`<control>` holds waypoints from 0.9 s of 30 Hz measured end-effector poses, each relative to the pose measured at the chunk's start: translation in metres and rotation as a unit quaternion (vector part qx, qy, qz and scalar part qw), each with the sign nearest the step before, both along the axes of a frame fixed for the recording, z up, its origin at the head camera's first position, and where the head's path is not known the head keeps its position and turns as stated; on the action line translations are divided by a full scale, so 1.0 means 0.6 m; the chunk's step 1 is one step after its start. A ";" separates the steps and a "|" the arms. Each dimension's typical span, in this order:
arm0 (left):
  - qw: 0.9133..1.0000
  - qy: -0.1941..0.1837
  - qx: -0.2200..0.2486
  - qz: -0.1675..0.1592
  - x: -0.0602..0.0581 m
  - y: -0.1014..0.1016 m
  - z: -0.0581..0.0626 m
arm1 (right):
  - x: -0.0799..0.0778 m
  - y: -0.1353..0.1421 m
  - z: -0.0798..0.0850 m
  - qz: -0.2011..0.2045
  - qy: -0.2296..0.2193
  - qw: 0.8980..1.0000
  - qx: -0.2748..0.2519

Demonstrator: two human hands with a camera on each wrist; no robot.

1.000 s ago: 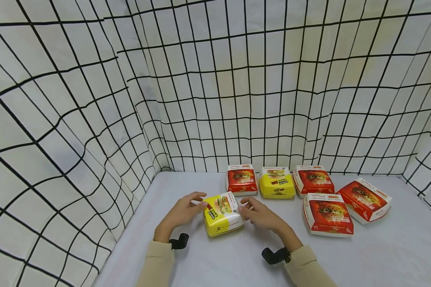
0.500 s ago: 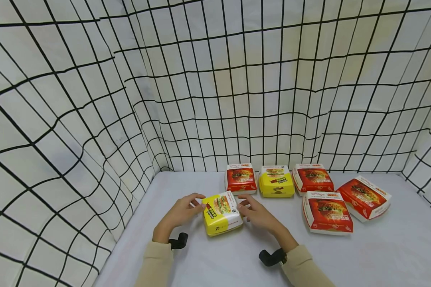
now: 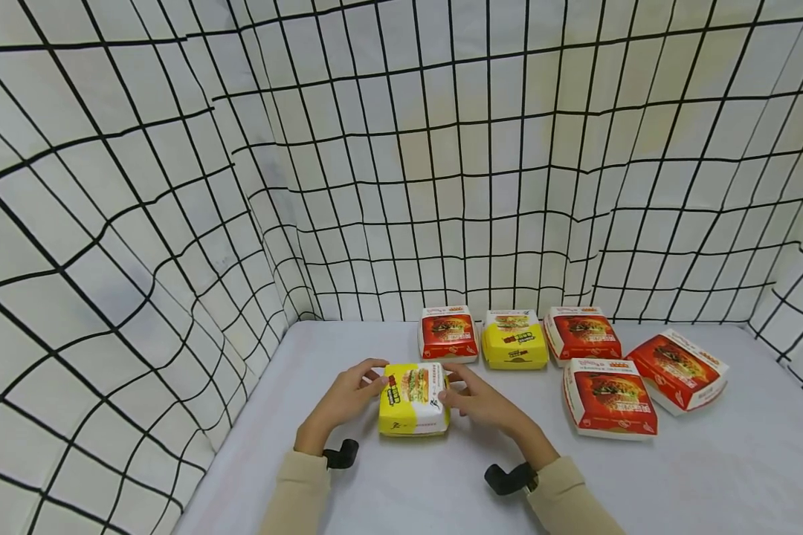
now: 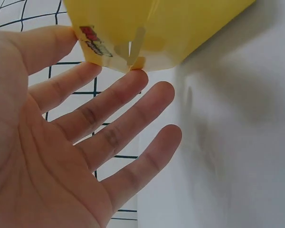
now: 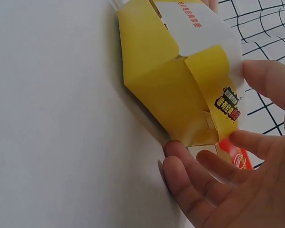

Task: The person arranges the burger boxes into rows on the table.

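Glossy paperboard box (image 3: 413, 401), matt tabletop (image 3: 418, 487), perhaps cloth

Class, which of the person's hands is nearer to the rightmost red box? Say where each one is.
Right. The right hand is left of the rightmost red box; the left hand is farther left, across the front yellow box.

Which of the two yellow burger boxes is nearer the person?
The front yellow box, nearer the beige sleeves. The other yellow box stands in the back row, between the leftmost red box and another red box.
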State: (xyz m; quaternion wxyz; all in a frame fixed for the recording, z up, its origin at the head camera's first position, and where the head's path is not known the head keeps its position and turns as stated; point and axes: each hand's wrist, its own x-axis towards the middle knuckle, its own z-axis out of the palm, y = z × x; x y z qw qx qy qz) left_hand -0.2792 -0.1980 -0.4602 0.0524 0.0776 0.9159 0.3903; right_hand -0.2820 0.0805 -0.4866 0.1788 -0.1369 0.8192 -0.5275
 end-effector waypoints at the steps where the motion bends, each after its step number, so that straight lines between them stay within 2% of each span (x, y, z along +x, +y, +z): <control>1: 1.000 0.001 0.000 0.000 0.000 0.001 -0.001 | 0.000 0.001 0.000 0.002 0.000 1.000 0.002; 7: 1.000 0.004 0.004 0.001 -0.001 0.008 -0.005 | -0.003 0.002 -0.004 0.002 -0.010 1.000 0.005; 11: 1.000 -0.005 0.017 -0.010 0.001 0.008 -0.002 | -0.006 0.004 -0.004 0.008 -0.007 1.000 -0.005; 15: 0.998 -0.036 0.032 -0.028 0.003 0.004 0.001 | -0.007 0.005 -0.004 0.011 0.003 1.000 -0.011; 21: 0.992 -0.083 0.048 -0.078 0.005 -0.008 0.005 | -0.009 0.006 -0.007 0.013 0.006 1.000 -0.014; 27: 0.990 -0.083 0.042 -0.102 0.004 -0.013 0.001 | -0.008 0.008 -0.004 0.007 0.013 1.000 0.001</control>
